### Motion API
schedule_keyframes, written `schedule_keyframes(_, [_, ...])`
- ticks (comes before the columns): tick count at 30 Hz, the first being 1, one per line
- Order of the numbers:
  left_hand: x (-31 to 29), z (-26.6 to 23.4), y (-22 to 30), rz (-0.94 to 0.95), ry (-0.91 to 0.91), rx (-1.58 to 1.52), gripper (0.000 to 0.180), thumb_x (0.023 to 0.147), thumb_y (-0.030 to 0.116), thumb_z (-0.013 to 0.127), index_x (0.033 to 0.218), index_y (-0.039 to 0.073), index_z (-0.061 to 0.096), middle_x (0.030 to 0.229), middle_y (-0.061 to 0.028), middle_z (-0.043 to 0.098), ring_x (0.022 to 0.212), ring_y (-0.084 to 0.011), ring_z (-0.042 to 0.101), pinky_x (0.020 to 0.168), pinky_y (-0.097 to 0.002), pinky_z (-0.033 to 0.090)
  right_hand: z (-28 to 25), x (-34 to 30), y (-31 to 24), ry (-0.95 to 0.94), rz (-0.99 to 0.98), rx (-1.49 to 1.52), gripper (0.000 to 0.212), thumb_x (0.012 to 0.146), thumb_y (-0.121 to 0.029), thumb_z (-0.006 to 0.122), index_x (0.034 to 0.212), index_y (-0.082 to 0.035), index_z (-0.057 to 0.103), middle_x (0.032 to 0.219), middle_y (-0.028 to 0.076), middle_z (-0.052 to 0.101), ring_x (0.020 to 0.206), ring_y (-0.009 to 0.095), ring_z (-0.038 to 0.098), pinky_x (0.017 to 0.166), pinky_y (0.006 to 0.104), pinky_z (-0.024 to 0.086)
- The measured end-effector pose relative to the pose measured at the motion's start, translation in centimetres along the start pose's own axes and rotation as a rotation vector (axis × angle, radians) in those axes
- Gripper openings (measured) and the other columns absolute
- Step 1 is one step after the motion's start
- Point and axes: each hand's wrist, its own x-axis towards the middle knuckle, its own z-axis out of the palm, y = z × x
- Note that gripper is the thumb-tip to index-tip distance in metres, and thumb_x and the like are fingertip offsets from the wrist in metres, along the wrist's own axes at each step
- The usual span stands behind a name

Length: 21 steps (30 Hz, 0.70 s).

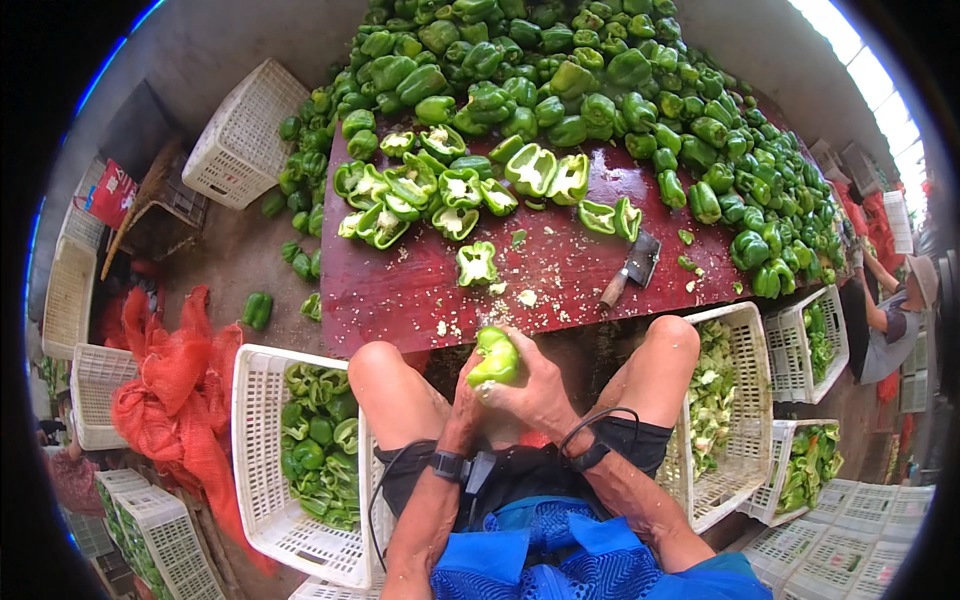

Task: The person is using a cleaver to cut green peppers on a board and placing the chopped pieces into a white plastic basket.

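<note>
Between my knees, a green bell pepper (496, 355) is held in both hands. My left hand (466, 396) closes round its left side, the fingers mostly hidden behind it. From the right, my right hand (541, 384) wraps it, thumb and fingers closed on the pepper. Just beyond, on the red tabletop (400, 290), lies a pepper half (477, 263) with its pale inside up. A cleaver (642, 258) rests to the right, its wooden handle toward me. Several halved peppers (411, 184) are spread at the table's left, among scattered seeds and pale core scraps.
Whole green peppers (600, 115) are heaped across the table's far and right sides. At my left stands a white crate (262, 480) of cut peppers; at my right, a crate (745, 430) of pale scraps. Red mesh sacks (180, 390) lie far left. Another person (890, 320) works at right.
</note>
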Motion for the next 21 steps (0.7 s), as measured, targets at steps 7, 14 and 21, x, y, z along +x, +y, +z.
schedule_keyframes(7, [0.8, -0.6, 3.8, -0.385, 0.312, -0.565, 0.039, 0.099, 0.018, 0.052, 0.133, -0.002, 0.048, 0.108, -0.0112, 0.063, 0.093, -0.0184, 0.064, 0.080, -0.0289, 0.053, -3.8, 5.9, -1.6, 0.189, -0.059, -0.220, 0.070, 0.076, -0.027, 0.080, 0.131, 0.004, 0.050, 0.106, 0.015, 0.067, 0.094, 0.022, 0.066, 0.085, 0.0328, 0.054])
schedule_keyframes(14, [1.2, -0.7, 3.8, -0.464, 0.384, -0.597, 0.033, 0.096, 0.021, 0.058, 0.120, 0.000, 0.053, 0.095, -0.0130, 0.066, 0.080, -0.0198, 0.067, 0.069, -0.0307, 0.055, -7.7, 13.3, 6.2, 0.458, -0.294, -0.957, 0.064, 0.078, -0.036, 0.075, 0.126, 0.000, 0.052, 0.103, 0.020, 0.060, 0.094, 0.033, 0.060, 0.084, 0.0457, 0.049])
schedule_keyframes(21, [0.1, -0.9, 2.9, -0.481, 0.334, -0.574, 0.034, 0.094, 0.025, 0.062, 0.117, 0.001, 0.055, 0.096, -0.0125, 0.067, 0.079, -0.0177, 0.067, 0.068, -0.0287, 0.054, -8.4, 15.2, 6.2, 0.223, -0.124, -0.864, 0.043, 0.076, -0.027, 0.071, 0.109, -0.002, 0.057, 0.095, 0.020, 0.060, 0.092, 0.034, 0.057, 0.081, 0.0458, 0.047])
